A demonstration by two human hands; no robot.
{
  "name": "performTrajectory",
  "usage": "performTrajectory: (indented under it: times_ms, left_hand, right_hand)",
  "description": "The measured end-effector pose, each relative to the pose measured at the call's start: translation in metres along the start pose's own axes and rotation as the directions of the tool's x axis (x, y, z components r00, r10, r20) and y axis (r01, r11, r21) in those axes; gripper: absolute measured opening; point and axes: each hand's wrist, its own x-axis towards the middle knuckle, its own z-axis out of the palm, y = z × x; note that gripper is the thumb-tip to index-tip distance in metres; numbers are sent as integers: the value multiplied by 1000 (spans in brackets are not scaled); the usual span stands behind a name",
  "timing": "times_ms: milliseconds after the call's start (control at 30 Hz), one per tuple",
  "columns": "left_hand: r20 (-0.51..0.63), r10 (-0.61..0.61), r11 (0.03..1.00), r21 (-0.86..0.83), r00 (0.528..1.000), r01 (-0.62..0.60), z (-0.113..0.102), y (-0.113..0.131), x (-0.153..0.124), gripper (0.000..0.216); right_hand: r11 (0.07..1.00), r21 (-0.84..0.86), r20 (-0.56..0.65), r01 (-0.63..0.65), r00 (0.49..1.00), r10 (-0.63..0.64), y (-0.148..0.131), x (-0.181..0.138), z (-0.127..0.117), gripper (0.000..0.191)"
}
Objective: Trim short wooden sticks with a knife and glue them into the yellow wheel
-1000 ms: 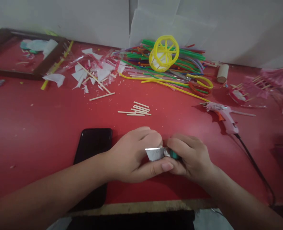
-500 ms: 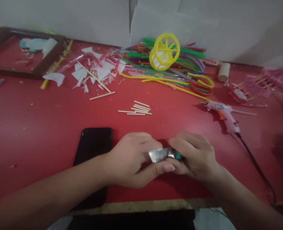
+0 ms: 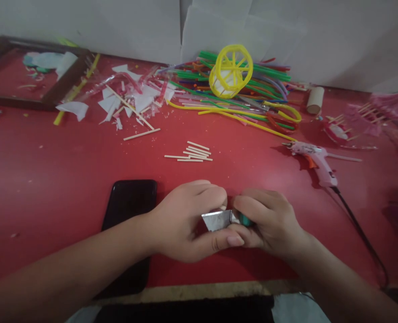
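Note:
Both my hands meet near the front edge of the red table (image 3: 50,170). My right hand (image 3: 269,222) is closed round the teal handle of a utility knife, whose silver blade (image 3: 217,220) points left. My left hand (image 3: 188,220) curls over the blade, thumb stretched beneath it and fingertips pressing on something small that is hidden under them. A little heap of short cut wooden sticks (image 3: 190,152) lies just beyond my hands. A black phone (image 3: 129,206) rests partly under my left wrist.
At the back lies a pile of coloured straws (image 3: 252,89) with a yellow straw wheel (image 3: 230,72) on it. White paper scraps (image 3: 131,98) and a dark wooden frame (image 3: 60,85) are back left. A pink glue gun (image 3: 315,161) with black cord lies right, beside a cardboard roll (image 3: 315,99).
The blade and both hands shifted slightly, dipping toward me and then back. My left fingers stayed curled over the blade. Nothing else on the table moved.

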Motion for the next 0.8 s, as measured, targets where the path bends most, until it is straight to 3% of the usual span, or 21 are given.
performTrajectory:
  times_ms: [200, 800]
  left_hand:
    - [27, 7, 1000, -7, 1000, -6, 0, -1, 0, 38]
    - [51, -4, 997, -80, 999, 9, 0, -3, 1, 37]
  right_hand:
    - [1000, -2, 55, -5, 998, 5, 0, -1, 0, 52]
    - [1000, -30, 6, -8, 1000, 9, -1, 3, -2, 47]
